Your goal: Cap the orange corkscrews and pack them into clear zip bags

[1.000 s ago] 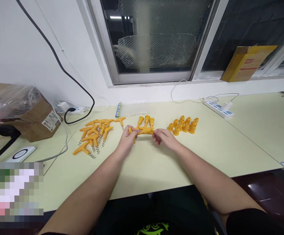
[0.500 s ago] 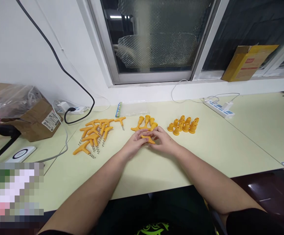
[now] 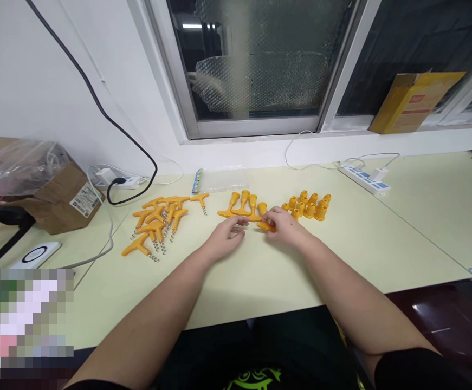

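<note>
In the head view my right hand (image 3: 285,226) grips a yellow T-handled corkscrew (image 3: 266,226) with a flared cap on its stem, low over the table. My left hand (image 3: 226,237) hovers to its left, fingers curled loosely apart with nothing in them. Just beyond the hands lies a row of capped corkscrews (image 3: 244,203), their caps pointing to the back. Several loose yellow caps (image 3: 309,210) stand upright on the right, partly behind my right hand. Off to the left is a pile of uncapped corkscrews (image 3: 154,219) with bare metal spirals.
A clear plastic bag (image 3: 223,180) lies near the wall. Power strips stand at the back left and at the back right (image 3: 366,179). A cardboard box (image 3: 60,189) and a white charging pad (image 3: 36,255) are on the left. A yellow carton (image 3: 416,103) leans against the window.
My hands have parted. The right one has carried the capped corkscrew rightward, beside the row. My left hand has let go of it and drawn slightly back.
</note>
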The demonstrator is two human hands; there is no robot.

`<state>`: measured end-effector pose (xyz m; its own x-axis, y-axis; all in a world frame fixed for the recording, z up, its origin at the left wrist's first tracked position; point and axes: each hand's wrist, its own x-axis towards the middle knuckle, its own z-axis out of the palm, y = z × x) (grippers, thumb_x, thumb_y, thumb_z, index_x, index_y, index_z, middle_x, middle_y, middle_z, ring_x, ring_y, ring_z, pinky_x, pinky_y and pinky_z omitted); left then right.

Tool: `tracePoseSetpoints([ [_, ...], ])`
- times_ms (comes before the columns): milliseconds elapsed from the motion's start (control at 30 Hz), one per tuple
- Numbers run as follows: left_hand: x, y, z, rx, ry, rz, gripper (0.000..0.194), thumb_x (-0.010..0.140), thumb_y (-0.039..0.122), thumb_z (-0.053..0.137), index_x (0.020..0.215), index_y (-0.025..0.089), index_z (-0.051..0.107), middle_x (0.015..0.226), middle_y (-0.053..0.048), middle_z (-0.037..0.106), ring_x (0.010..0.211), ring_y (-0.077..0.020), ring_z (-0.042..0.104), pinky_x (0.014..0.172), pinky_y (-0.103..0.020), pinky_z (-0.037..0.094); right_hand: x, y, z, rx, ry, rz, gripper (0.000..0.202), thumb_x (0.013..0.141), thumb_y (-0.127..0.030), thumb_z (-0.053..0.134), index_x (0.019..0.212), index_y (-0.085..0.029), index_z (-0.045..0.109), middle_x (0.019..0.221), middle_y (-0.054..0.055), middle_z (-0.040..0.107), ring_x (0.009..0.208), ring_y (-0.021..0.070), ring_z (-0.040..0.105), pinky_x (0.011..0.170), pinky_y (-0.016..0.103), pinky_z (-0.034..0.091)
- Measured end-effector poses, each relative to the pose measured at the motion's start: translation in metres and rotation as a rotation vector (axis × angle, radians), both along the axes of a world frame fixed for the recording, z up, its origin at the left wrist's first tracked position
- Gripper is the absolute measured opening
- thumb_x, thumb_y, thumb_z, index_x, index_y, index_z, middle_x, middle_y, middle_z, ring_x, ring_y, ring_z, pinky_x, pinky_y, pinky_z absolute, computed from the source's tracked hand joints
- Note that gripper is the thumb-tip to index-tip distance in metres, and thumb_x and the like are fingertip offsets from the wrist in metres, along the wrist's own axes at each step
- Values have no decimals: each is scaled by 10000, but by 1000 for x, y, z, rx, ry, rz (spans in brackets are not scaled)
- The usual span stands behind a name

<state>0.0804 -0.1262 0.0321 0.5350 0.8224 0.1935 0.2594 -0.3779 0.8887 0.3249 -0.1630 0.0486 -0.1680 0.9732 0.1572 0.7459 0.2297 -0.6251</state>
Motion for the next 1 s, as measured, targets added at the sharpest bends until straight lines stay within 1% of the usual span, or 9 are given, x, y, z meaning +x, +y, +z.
tracePoseSetpoints([
  [133, -11, 9, 9, 330, 217, 88, 271, 889, 204, 582, 1129, 235, 705, 1198, -86, 700, 1203, -277, 621, 1090, -465, 498, 3, 1, -2, -20, -61, -40, 316, 746, -46, 657, 1007, -223, 677, 1126, 64, 605, 901, 197, 631, 774, 298, 489],
  [267, -28, 24, 14, 481, 377, 333, 263, 897, 208, 559, 1094, 227, 733, 1218, -107, 661, 1265, -307, 567, 1169, -486, 421, 3, 3, -3, -21, -112, -37, 351, 775, -19, 626, 1052, -224, 688, 1151, 80, 630, 974, 226, 644, 803, 304, 488],
  [333, -39, 35, 11, 473, 467, 463, 337, 900, 208, 548, 1188, 217, 722, 1354, -127, 619, 1365, -330, 504, 1217, -503, 366, 2, 4, -3, -25, -132, -29, 354, 795, -11, 613, 1068, -222, 696, 1173, 88, 643, 1006, 234, 650, 833, 313, 493],
  [400, -48, 46, 6, 408, 577, 521, 457, 903, 202, 533, 1341, 193, 662, 1528, -146, 527, 1483, -350, 402, 1261, -520, 300, 1, 4, -3, -21, -134, -25, 351, 827, -12, 596, 1091, -218, 704, 1200, 92, 652, 1035, 237, 657, 867, 323, 502],
  [533, -56, 63, -4, 249, 723, 484, 518, 920, 196, 481, 1420, 128, 600, 1627, -176, 448, 1549, -333, 348, 1286, -497, 262, -2, 7, -7, 21, -109, -11, 347, 890, -31, 581, 1160, -209, 706, 1249, 102, 662, 1134, 247, 654, 994, 356, 501],
  [633, -55, 65, -4, 242, 714, 493, 463, 916, 195, 477, 1340, 135, 652, 1581, -170, 504, 1502, -319, 431, 1259, -452, 328, -3, 8, -10, 36, -97, 13, 374, 900, -31, 584, 1212, -200, 704, 1280, 112, 659, 1211, 254, 639, 1069, 374, 483],
  [767, -53, 59, 5, 288, 686, 568, 330, 898, 222, 528, 1161, 157, 716, 1352, -162, 645, 1268, -327, 619, 1147, -425, 458, -5, 9, -11, 26, -91, 32, 428, 909, -37, 571, 1291, -191, 688, 1336, 123, 651, 1269, 267, 623, 1125, 400, 464],
  [900, -53, 51, 14, 258, 693, 608, 248, 885, 234, 560, 1072, 176, 712, 1197, -149, 679, 1124, -333, 665, 1041, -443, 515, -5, 7, -10, 19, -78, 60, 479, 898, -32, 572, 1338, -194, 671, 1388, 131, 641, 1322, 275, 600, 1155, 421, 449],
  [1000, -53, 44, 20, 209, 717, 615, 308, 858, 199, 567, 1142, 191, 687, 1171, -156, 671, 1102, -349, 665, 975, -466, 533, -4, 5, -8, 34, -71, 66, 489, 888, -67, 612, 1352, -214, 666, 1416, 124, 622, 1336, 276, 590, 1150, 420, 457],
])
